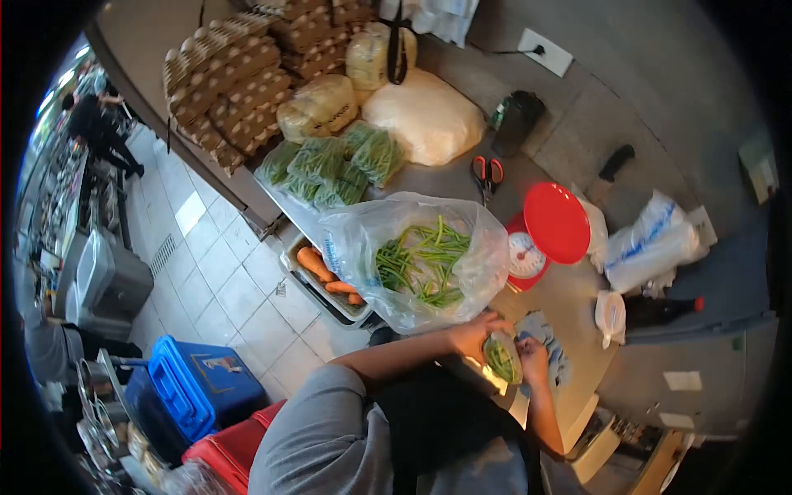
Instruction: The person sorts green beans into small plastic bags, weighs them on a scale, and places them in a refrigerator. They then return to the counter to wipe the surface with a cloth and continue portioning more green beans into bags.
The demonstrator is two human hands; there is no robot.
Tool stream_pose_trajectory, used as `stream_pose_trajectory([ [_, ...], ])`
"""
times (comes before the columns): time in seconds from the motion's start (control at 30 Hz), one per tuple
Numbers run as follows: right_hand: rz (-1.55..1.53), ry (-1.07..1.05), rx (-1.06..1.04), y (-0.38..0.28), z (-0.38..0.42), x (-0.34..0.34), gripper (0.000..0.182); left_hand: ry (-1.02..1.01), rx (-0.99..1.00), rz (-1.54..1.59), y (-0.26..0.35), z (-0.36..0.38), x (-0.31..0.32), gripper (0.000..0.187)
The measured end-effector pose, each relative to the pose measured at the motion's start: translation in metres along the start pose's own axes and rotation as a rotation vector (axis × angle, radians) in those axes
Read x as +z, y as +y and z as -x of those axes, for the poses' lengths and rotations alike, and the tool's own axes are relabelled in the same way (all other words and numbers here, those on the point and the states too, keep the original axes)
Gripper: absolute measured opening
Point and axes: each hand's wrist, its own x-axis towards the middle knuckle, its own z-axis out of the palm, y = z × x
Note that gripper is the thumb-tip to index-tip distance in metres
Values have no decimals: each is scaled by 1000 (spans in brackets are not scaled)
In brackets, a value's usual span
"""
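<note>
The large clear bag of green beans [422, 262] is found lying open on the counter [569, 297], just beyond both hands and touching the near edge of the work area; its mouth is turned toward the person and the beans inside are seen lying mostly lengthwise, pointing from the hands away toward the far side. Beside it, on the right, a red scale [544, 235] with its round pan is noted, and behind it several packed small bags of beans [334, 169] are stacked near the egg trays [239, 78]. A tray of carrots [326, 280] is set lower, at the bag's left. The small bag of beans [501, 360] is held between the two hands, directly in front of the body, its long axis running roughly toward the big bag. The left hand [477, 334] is observed curled around the small bag's upper edge, closest to the large bag's mouth and therefore the nearer hand to the loose supply. The right hand [532, 359] is closed on the small bag's opposite side, fingers pinching the plastic. Scissors [487, 175] lie well apart, behind the large bag.
</note>
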Motion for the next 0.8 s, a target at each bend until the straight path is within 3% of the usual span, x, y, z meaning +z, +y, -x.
stream_pose_trajectory([
  [0.1, 47, -47, 30, -28, 9, -8, 7, -97, 85, -88, 16, 4, -15, 81],
  [0.2, -206, -139, 45, -30, 15, -3, 6, 103, 381, -13, 15, 13, -2, 79],
  [0.23, -351, -178, 56, -21, 17, 4, 7, -155, 217, -19, 36, 16, -15, 71],
  [0.27, -497, -220, 68, -13, 17, 9, 9, -135, 249, 8, 56, 24, -27, 70],
  [0.33, -695, -343, 196, -63, 33, -7, 8, -101, 303, 63, 84, 46, -51, 69],
  [0.37, -798, -352, 233, -76, 36, -9, 9, -101, 244, 128, 84, 54, -61, 63],
  [0.43, -898, -357, 203, -90, 32, -11, 12, 18, 129, 353, 86, 73, -86, 57],
  [0.53, -1113, -119, 169, -138, 31, -14, 13, 311, -61, 697, 105, 90, -136, 43],
  [0.57, -1036, -252, 171, -140, 29, -31, 16, 437, -96, 807, 98, 93, -152, 41],
  [0.63, -676, -58, 176, -126, 24, -38, 20, 784, -122, 1055, 88, 88, -193, 36],
  [0.67, -493, 39, 188, -115, 23, -40, 22, 811, -22, 939, 59, 87, -221, 34],
  [0.73, -38, 319, 60, -81, 26, -44, 30, 1138, -29, 1247, 39, 69, -273, 37],
  [0.8, 309, 522, 0, -52, 37, -37, 38, 1182, -35, 1447, -17, 65, -320, 36],
])
